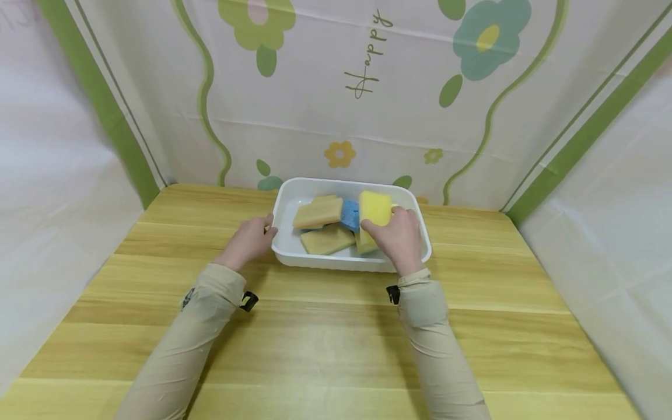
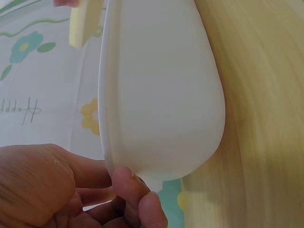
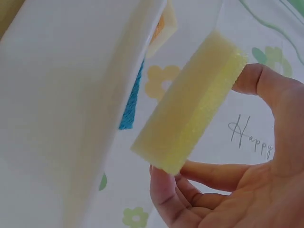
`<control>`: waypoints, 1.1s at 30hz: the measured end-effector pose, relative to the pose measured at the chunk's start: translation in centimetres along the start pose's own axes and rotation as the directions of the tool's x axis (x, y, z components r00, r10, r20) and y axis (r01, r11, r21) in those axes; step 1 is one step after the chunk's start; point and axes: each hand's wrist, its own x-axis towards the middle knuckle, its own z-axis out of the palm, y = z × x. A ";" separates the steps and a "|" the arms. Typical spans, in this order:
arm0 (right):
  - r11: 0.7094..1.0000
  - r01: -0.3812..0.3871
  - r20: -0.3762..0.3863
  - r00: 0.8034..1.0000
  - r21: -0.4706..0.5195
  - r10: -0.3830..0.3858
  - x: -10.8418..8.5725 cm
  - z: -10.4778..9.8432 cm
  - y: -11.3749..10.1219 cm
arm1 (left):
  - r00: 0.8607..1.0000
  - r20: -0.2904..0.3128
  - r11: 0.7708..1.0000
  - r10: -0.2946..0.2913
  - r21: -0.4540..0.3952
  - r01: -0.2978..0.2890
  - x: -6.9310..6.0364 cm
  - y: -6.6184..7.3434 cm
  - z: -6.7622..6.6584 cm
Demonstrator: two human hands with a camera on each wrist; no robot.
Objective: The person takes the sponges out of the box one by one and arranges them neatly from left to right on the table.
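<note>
Sleeves (image 1: 170,359) lead to left fingers (image 2: 127,185) pinching the white tray (image 1: 336,263), likely to steady it, and right fingers (image 3: 164,187) clamping a yellow sponge (image 1: 375,205) edgewise, other sponges (image 1: 328,240) beneath them.

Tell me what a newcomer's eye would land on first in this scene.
Probably the bright yellow sponge, which the right hand pinches over the right part of the white tray. Next might come the blue sponge among tan-topped ones near the tray's middle. Behind the table, the big "Happy" lettering, turned sideways in the head view, also stands out.
</note>
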 end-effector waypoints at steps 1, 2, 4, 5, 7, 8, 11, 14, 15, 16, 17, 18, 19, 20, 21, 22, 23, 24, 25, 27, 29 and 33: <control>1.000 0.004 -0.004 1.000 0.001 -0.004 -0.1 -0.1 -0.1 | 1.000 -0.001 1.000 0.000 0.001 0.000 0.0 0.0 0.0; 1.000 0.011 -0.010 1.000 0.002 -0.011 -0.3 -0.1 -0.2 | 1.000 -0.001 1.000 0.002 -0.001 -0.002 0.0 0.0 0.0; 1.000 0.024 -0.019 1.000 0.002 -0.024 -0.5 -0.2 -0.4 | 1.000 -0.003 1.000 0.007 -0.001 -0.007 0.1 0.0 0.1; 1.000 0.028 -0.024 0.999 0.003 -0.028 -0.7 -0.3 -0.5 | 1.000 -0.006 1.000 0.010 0.001 -0.010 0.1 0.0 0.1; 0.999 0.036 -0.027 0.999 0.002 -0.036 -1.2 -0.5 -0.8 | 1.000 -0.009 1.000 0.015 0.004 -0.015 0.1 0.0 0.1; 0.999 0.038 -0.024 0.999 0.001 -0.038 -1.4 -0.6 -0.9 | 1.000 -0.010 1.000 0.016 0.006 -0.016 0.1 0.0 0.1; 0.999 0.040 -0.004 0.999 0.004 -0.040 -2.4 -0.8 -1.7 | 1.000 -0.014 1.000 0.017 0.012 -0.016 0.1 0.1 0.1; 0.999 0.048 0.028 0.998 0.013 -0.048 -3.4 -0.9 -2.5 | 1.000 -0.014 1.000 0.017 0.009 -0.017 0.2 0.1 0.1; 0.998 0.053 0.039 0.998 0.018 -0.054 -3.7 -0.9 -2.8 | 1.000 -0.012 1.000 0.017 0.007 -0.017 0.2 0.1 0.1; 0.998 0.059 0.050 0.997 0.018 -0.060 -4.1 -0.9 -3.1 | 1.000 -0.009 1.000 0.016 0.002 -0.016 0.2 0.0 0.1; 0.998 0.065 0.064 0.996 0.015 -0.066 -4.4 -0.9 -3.3 | 1.000 -0.005 1.000 0.013 -0.003 -0.013 0.2 0.1 0.1; 0.998 0.063 0.082 0.995 0.008 -0.064 -4.8 -0.9 -3.7 | 1.000 -0.001 1.000 0.010 -0.008 -0.010 0.2 0.0 0.1; 0.998 0.065 0.095 0.993 -0.005 -0.064 -5.1 -0.9 -4.0 | 1.000 0.003 1.000 0.006 -0.013 -0.006 0.2 0.0 0.1; 0.998 0.066 0.106 0.992 -0.019 -0.063 -5.5 -0.8 -4.3 | 1.000 0.007 1.000 0.002 -0.016 -0.002 0.1 0.0 0.1; 0.997 0.067 0.118 0.991 -0.031 -0.063 -5.8 -0.8 -4.7 | 1.000 0.010 1.000 -0.001 -0.016 0.001 0.1 0.0 0.1; 0.996 0.072 0.124 0.990 -0.047 -0.065 -6.1 -0.7 -4.9 | 1.000 0.013 1.000 -0.001 -0.017 0.002 0.1 0.0 0.1; 0.996 0.072 0.135 0.989 -0.057 -0.064 -6.5 -0.6 -5.2 | 1.000 0.016 1.000 -0.004 -0.018 0.004 0.1 0.0 0.1; 0.995 0.074 0.140 0.988 -0.065 -0.065 -6.8 -0.5 -5.5 | 1.000 0.017 1.000 -0.005 -0.015 0.005 0.1 -0.1 0.0; 0.994 0.083 0.142 0.987 -0.070 -0.072 -7.1 -0.3 -5.7 | 1.000 0.019 1.000 -0.006 -0.013 0.006 0.1 -0.1 0.0; 0.993 0.095 0.148 0.986 -0.077 -0.083 -7.7 -0.1 -6.1 | 1.000 0.019 1.000 -0.006 -0.008 0.006 0.1 -0.1 0.0; 0.990 0.108 0.155 0.983 -0.086 -0.094 -8.2 0.2 -6.4 | 1.000 0.020 1.000 -0.008 -0.009 0.008 0.1 -0.1 0.0; 0.986 0.140 0.166 0.978 -0.095 -0.123 -9.2 0.7 -6.9 | 1.000 0.016 1.000 -0.003 -0.012 0.003 0.0 0.0 0.0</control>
